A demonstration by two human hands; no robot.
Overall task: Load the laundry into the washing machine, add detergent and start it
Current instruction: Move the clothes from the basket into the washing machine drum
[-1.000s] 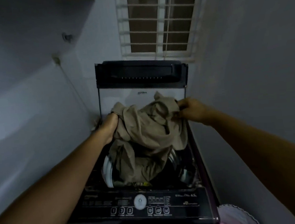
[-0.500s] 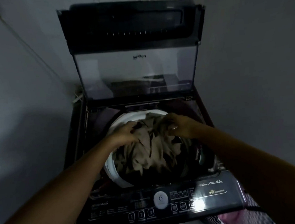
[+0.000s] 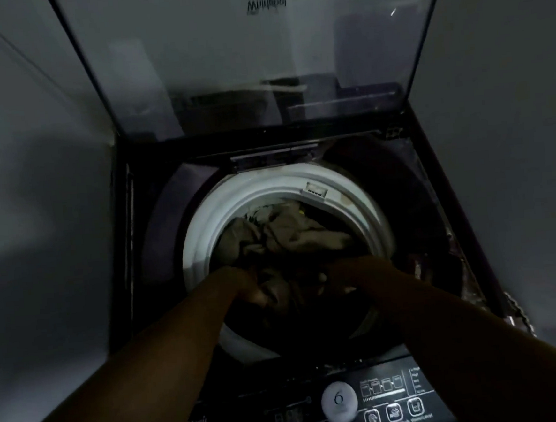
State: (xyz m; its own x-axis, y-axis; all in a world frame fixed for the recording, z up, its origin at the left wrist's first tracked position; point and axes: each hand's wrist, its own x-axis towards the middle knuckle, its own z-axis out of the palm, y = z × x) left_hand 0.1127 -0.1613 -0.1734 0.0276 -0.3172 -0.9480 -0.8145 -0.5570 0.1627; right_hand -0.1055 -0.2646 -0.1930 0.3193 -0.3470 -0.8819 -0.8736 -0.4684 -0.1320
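Premises: a narrow, dim space with grey walls [image 3: 33,163] close on either side of a dark top-loading washing machine [image 3: 133,255]. Its clear lid [image 3: 258,62] stands raised at the back, with a brand mark printed on it. The control panel [image 3: 392,411] runs along the near edge, with a round white dial [image 3: 339,402] among small buttons.

Load: khaki laundry [image 3: 288,233] lies crumpled inside the drum, below the white drum ring [image 3: 205,236].

Hands: both reach down into the drum's near half. The left hand [image 3: 251,291] and the right hand [image 3: 340,277] sit close together on the shadowed part of the cloth, fingers bent downward into it. Whether the fingers clamp the fabric or only press on it cannot be told in either case.

Obscured: the near half of the drum is in deep shadow, the panel lettering is mostly unreadable, and the lid top is cut off by the frame.
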